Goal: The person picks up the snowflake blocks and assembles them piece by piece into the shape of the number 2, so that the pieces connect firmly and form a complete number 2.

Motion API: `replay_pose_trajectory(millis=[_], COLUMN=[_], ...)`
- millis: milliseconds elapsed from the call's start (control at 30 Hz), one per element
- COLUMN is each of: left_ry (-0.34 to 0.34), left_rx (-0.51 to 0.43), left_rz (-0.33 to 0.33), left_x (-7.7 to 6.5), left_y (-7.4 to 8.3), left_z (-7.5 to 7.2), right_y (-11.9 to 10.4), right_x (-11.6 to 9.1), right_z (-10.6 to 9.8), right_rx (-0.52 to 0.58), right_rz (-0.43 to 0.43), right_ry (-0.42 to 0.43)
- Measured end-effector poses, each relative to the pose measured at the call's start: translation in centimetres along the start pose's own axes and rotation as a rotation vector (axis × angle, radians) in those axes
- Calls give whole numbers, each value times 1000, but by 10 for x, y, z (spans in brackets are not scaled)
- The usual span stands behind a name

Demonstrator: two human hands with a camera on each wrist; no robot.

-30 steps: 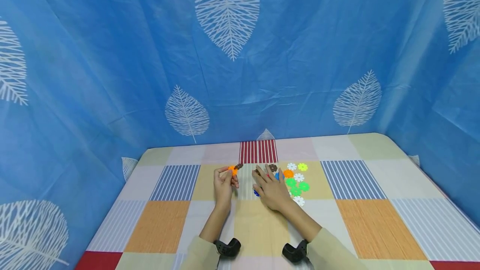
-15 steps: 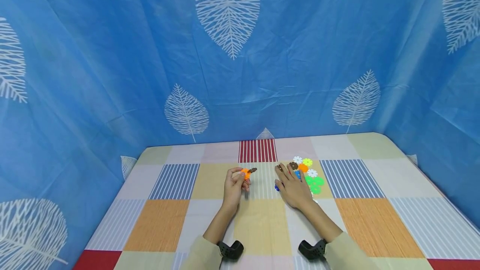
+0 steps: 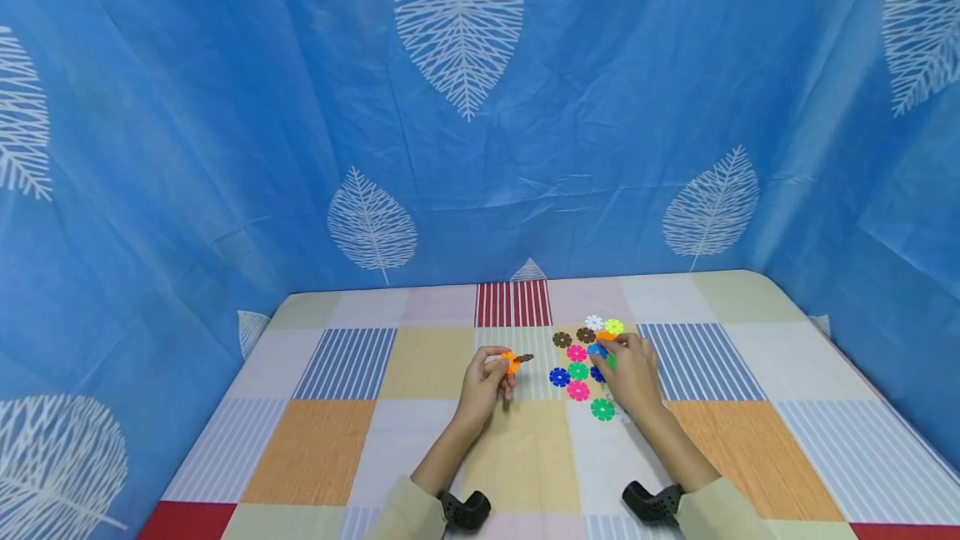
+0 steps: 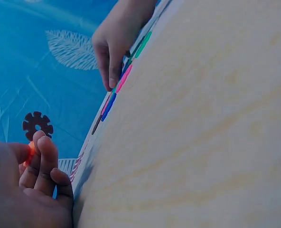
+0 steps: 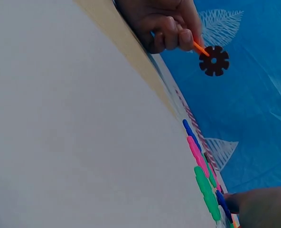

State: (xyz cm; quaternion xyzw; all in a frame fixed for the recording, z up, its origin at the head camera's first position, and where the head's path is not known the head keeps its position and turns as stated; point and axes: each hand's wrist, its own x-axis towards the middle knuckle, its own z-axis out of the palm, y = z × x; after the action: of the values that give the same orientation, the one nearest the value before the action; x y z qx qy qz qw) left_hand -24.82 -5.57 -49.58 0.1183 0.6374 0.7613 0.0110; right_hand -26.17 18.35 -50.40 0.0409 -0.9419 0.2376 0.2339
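In the head view, my left hand (image 3: 483, 386) pinches an orange notched building disc (image 3: 509, 362) between thumb and fingers. A brown notched disc (image 3: 526, 357) is slotted into its edge, standing out to the right; the left wrist view shows the brown disc (image 4: 37, 125) face-on, above the fingertips. My right hand (image 3: 633, 373) is over the right side of a group of loose discs, its thumb and index finger pinching a second orange disc (image 3: 606, 335), tilted edge-up. The palm and fingers hide some discs beneath. A light blue disc (image 3: 596, 351) lies just below these fingertips.
Loose discs lie about the right hand: brown (image 3: 562, 340), pink (image 3: 576, 352), dark blue (image 3: 559, 377), green (image 3: 602, 409), white (image 3: 594, 322) and yellow (image 3: 613, 326). The patchwork tablecloth (image 3: 517, 448) covers the table. A blue leaf-print curtain (image 3: 570, 148) stands behind.
The right hand went from lying spread over the discs, sliding them right, to pinching an orange one. The left hand moved right with its joined orange and brown discs.
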Motion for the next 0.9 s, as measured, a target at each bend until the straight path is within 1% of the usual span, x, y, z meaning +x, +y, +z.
replay_pose_trajectory(millis=[100,267,333,400,467,533,633,700,767,833,900], left_ry=[-22,-62,-85,-116,-135,-134,-119,-111,-112,-120,-135], left_rx=[-4,-3,-1,1,-4,-6,-15,-17,-19,-20,-18], left_rz=[-6,-51,-69,-72,-70,-65,-56,-50,-47,-51,-59], left_x=[0,0,-1,-3,-4,-5,-7,-8,-8,-8,-8], left_y=[-2,-3,-3,-3,-3,-4,-3,-3,-3,-3,-2], left_z=[1,6,8,11,14,15,17,17,17,16,16], right_y=[3,7,8,8,6,1,-10,-19,-28,-34,-40], right_x=[0,4,5,5,4,3,-3,-9,-13,-18,-20], right_z=[-2,-3,-3,-4,-5,-8,-11,-13,-13,-12,-10], right_rx=[6,50,83,140,233,353,599,783,940,1040,1097], right_rz=[7,13,22,37,51,78,140,202,267,323,362], right_ry=[-18,-14,-15,-17,-14,-13,-48,-94,-140,-171,-189])
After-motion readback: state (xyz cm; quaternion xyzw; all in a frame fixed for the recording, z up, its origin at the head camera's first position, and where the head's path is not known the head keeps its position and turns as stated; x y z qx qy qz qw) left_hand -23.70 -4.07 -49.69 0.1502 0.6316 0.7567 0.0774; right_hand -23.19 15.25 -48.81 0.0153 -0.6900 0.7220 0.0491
